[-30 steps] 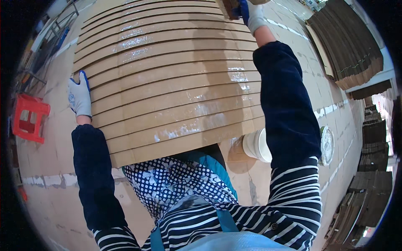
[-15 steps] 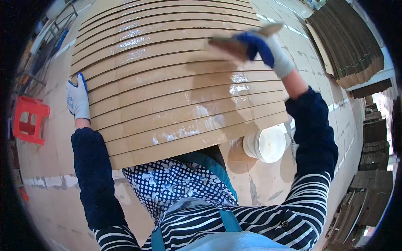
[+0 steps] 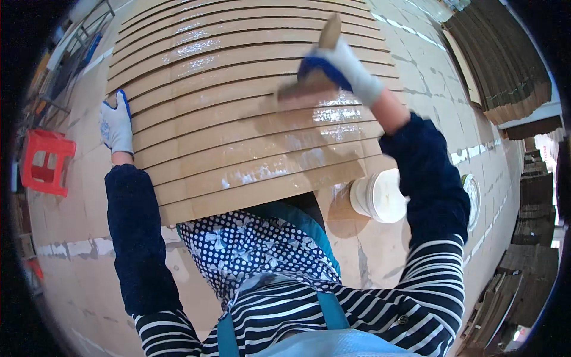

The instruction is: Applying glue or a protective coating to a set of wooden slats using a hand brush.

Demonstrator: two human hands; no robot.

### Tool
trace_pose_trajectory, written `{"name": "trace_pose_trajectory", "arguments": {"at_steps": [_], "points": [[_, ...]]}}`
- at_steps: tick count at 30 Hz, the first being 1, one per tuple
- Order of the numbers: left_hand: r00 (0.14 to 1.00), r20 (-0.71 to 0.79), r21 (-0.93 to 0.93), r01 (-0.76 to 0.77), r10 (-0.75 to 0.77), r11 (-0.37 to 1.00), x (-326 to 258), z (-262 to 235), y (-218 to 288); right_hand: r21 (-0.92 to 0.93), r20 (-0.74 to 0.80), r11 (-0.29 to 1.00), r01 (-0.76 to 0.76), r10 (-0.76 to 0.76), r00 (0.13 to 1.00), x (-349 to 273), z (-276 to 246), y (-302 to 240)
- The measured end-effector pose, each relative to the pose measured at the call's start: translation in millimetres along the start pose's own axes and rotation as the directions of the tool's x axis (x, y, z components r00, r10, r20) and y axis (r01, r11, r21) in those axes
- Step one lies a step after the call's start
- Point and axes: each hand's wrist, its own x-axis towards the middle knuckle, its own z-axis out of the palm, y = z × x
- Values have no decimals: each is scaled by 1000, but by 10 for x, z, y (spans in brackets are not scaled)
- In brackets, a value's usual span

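Overlapping brown cardboard sheets (image 3: 196, 128) spread before me in stepped rows, with wet, shiny whitish patches on them. My right hand (image 3: 339, 70), in a white and blue glove, is closed around a wide brush (image 3: 330, 33). The brush's wooden handle end points up past the fist. Its broad head is smeared by motion over the middle right of the sheets. My left hand (image 3: 117, 126), gloved the same way, lies against the sheets' left edge with fingers stretched out. A white bucket (image 3: 363, 199) with pale contents stands near the sheets' lower right corner.
A red plastic stool (image 3: 49, 162) is on the floor at left. Tall cardboard stacks (image 3: 499, 59) rise at far right, with more piles (image 3: 529, 262) below. Another round container (image 3: 471, 199) is partly hidden behind my right arm. A metal frame (image 3: 77, 44) stands at upper left.
My right hand has swung left and slightly down with the brush, and the handle now points upward instead of right. My left hand stays at the sheets' edge. The view has shifted slightly.
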Motion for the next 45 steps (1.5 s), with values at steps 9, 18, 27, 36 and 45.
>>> {"name": "trace_pose_trajectory", "arguments": {"at_steps": [9, 18, 27, 36, 45], "points": [[993, 118, -16, -28, 30, 999, 58, 50, 252, 753, 85, 654, -75, 15, 996, 171, -509, 961], [997, 57, -43, -53, 55, 998, 178, 147, -192, 697, -264, 672, -248, 563, 783, -711, -210, 27], [997, 66, 27, -48, 46, 998, 114, 67, -74, 605, -356, 766, -217, 504, 787, -2134, -103, -965], [983, 184, -46, 18, -9, 999, -2, -66, 147, -14, -521, 968, -252, 208, 828, -2291, 964, -1735], [974, 156, -91, -153, 166, 984, -138, -79, -7, -54, -677, 945, -323, 203, 708, -1933, 476, -1237]]}}
